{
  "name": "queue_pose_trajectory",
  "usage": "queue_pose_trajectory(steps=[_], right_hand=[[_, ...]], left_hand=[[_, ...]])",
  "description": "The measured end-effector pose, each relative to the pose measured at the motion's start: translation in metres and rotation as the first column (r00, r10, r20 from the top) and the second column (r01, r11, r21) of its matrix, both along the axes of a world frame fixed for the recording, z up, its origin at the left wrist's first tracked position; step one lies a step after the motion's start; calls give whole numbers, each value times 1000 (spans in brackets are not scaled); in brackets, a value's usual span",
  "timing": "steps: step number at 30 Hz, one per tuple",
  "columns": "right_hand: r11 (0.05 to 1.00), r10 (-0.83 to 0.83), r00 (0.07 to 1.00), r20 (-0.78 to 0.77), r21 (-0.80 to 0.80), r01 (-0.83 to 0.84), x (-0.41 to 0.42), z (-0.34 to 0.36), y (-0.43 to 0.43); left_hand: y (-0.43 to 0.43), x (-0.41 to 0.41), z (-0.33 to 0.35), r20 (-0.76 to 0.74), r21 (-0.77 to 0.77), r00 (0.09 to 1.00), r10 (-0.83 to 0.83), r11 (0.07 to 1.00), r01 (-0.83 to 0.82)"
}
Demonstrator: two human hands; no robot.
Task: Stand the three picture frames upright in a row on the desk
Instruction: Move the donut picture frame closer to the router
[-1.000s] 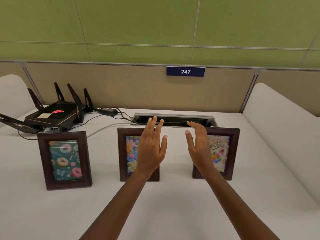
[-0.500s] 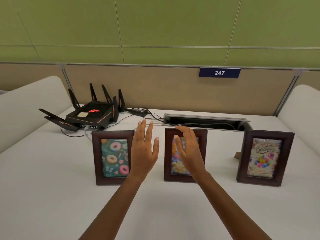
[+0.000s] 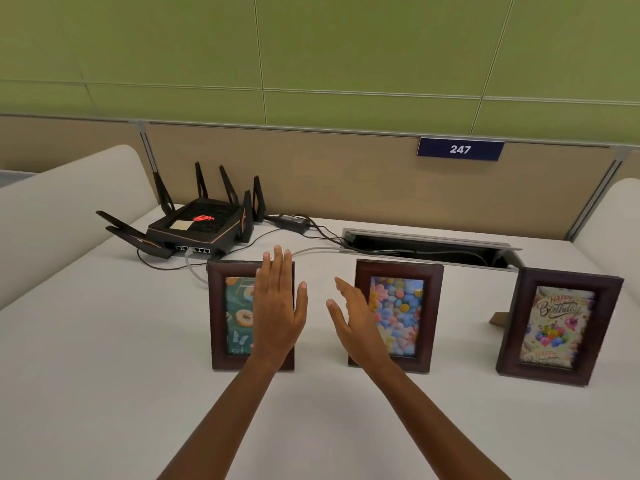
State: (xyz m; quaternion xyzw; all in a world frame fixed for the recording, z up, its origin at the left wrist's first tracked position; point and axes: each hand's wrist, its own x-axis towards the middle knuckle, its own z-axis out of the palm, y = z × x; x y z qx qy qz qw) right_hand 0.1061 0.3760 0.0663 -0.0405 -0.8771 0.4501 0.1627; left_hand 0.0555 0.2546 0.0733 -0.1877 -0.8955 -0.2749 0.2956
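Three dark wooden picture frames stand upright in a row on the white desk (image 3: 104, 393). The donut frame (image 3: 230, 317) is on the left, the flower frame (image 3: 401, 313) in the middle, the birthday frame (image 3: 554, 327) on the right. My left hand (image 3: 278, 313) is held up flat with spread fingers in front of the donut frame, hiding its right half. My right hand (image 3: 356, 323) is raised edge-on just left of the flower frame, covering its left edge. Neither hand holds anything.
A black router (image 3: 197, 226) with several antennas sits at the back left, with cables (image 3: 311, 233) running to an open cable slot (image 3: 429, 244) behind the frames. A beige partition with a "247" sign (image 3: 460, 150) backs the desk. White padded side panels flank it.
The view and both hands have swung left along the row: the hands went from the flower and birthday frames to the donut and flower frames. The frames themselves have not moved.
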Motion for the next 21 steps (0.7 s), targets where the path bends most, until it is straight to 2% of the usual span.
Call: queue_pose_trajectory(steps=[5, 12, 14, 18, 21], right_hand=[[995, 59, 993, 105, -82, -51, -7, -14, -1], [972, 143, 973, 179, -210, -104, -10, -31, -17], [971, 152, 966, 208, -213, -107, -11, -37, -24], [968, 148, 961, 235, -233, -92, -15, -48, -41], [964, 123, 961, 249, -259, -57, -17, -56, -53]], left_hand=[[-16, -3, -8, -2, -33, 996, 91, 995, -91], [-51, -7, -33, 177, 135, 962, 209, 963, -234], [-59, -7, -41, 282, 254, 940, 191, 930, -265], [-74, -10, -57, 472, 499, 878, 80, 797, -341], [-87, -9, -68, 547, 579, 835, -61, 748, -325]])
